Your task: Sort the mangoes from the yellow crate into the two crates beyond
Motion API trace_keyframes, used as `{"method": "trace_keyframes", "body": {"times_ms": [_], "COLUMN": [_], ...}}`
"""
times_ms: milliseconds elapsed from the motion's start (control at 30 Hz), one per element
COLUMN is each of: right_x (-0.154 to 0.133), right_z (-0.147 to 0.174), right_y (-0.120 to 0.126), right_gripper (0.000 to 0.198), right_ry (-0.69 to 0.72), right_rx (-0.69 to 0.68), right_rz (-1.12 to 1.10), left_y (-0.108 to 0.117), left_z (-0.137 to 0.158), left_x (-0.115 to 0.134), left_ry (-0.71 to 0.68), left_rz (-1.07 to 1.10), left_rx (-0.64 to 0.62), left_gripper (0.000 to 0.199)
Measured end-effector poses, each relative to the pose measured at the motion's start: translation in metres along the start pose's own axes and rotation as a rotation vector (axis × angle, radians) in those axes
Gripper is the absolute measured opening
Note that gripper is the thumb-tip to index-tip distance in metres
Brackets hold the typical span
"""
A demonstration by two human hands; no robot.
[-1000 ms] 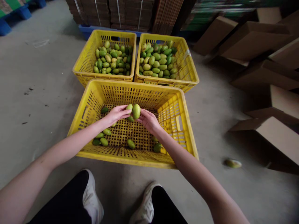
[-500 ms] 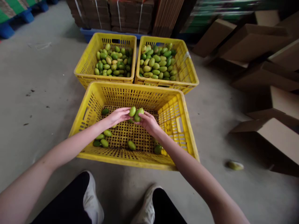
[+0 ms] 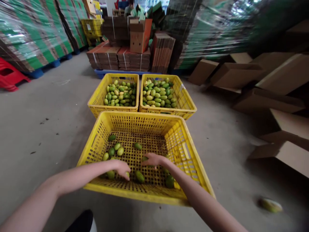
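My left hand [image 3: 122, 169] is low in the front yellow crate [image 3: 145, 195], its fingers curled round a green mango [image 3: 127, 174] that shows only in part. To its right, my right hand [image 3: 154, 159] hovers at the crate floor with fingers stretched out, over another mango [image 3: 145, 158] that it partly covers. One loose mango [image 3: 139, 176] lies between and below the hands. Several more, such as a light green mango [image 3: 120, 151], rest along the left side. A darker mango [image 3: 169, 181] sits by the right front corner, partly behind my right forearm.
Behind stand two yellow crates, a left crate [image 3: 113, 109] and a right crate [image 3: 166, 111], both holding many mangoes. Open cardboard boxes [image 3: 238, 75] crowd the right. A mango [image 3: 271, 205] lies on the floor there. Flattened cartons [image 3: 134, 61] are stacked on a blue pallet [image 3: 102, 73].
Both hands have come apart and moved down toward the crate floor; before, they held mangoes close together above it. The view has tilted up, showing more of the background.
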State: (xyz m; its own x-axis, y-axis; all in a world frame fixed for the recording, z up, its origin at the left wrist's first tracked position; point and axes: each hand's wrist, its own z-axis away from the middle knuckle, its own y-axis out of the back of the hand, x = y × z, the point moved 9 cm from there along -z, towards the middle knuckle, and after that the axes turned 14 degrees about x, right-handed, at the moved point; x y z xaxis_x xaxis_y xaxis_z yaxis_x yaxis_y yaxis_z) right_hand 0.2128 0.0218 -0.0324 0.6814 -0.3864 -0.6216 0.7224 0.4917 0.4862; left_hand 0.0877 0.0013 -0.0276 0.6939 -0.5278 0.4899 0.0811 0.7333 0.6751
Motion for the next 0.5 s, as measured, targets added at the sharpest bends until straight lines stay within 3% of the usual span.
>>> {"method": "trace_keyframes", "body": {"times_ms": [100,133,200,267,300,333,367,400,467,500], "right_x": [-0.001,0.000,0.001,0.002,0.003,0.003,0.003,0.003,0.004,0.005], "right_z": [0.004,0.005,0.004,0.002,0.001,0.000,-0.001,-0.002,-0.004,-0.005], "right_y": [-0.013,-0.016,-0.020,-0.022,-0.022,-0.021,-0.019,-0.017,-0.013,-0.012], "right_gripper": [0.029,0.029,0.031,0.034,0.036,0.037,0.038,0.039,0.041,0.041], "right_ry": [0.003,0.002,0.003,0.008,0.012,0.018,0.023,0.026,0.024,0.022], "right_rx": [-0.066,-0.072,-0.073,-0.070,-0.066,-0.057,-0.042,-0.021,0.014,0.024], "right_rz": [0.086,0.114,0.158,0.181,0.186,0.186,0.181,0.174,0.157,0.150], "left_y": [0.027,0.047,0.109,0.206,0.245,0.281,0.316,0.339,0.350,0.339], "left_z": [0.007,0.010,0.018,0.035,0.046,0.056,0.072,0.085,0.098,0.093], "left_x": [-0.014,-0.014,-0.010,-0.007,-0.009,-0.014,-0.024,-0.032,-0.044,-0.048], "left_ry": [0.002,-0.021,-0.083,-0.114,-0.100,-0.057,0.055,0.143,0.236,0.225], "left_rz": [-0.089,-0.090,-0.071,-0.024,-0.023,-0.036,-0.082,-0.130,-0.188,-0.198], "left_rx": [-0.003,0.027,0.178,0.610,0.735,0.851,1.052,1.197,1.329,1.297], "left_gripper": [0.018,0.019,0.023,0.031,0.044,0.060,0.071,0.076,0.070,0.062]}}
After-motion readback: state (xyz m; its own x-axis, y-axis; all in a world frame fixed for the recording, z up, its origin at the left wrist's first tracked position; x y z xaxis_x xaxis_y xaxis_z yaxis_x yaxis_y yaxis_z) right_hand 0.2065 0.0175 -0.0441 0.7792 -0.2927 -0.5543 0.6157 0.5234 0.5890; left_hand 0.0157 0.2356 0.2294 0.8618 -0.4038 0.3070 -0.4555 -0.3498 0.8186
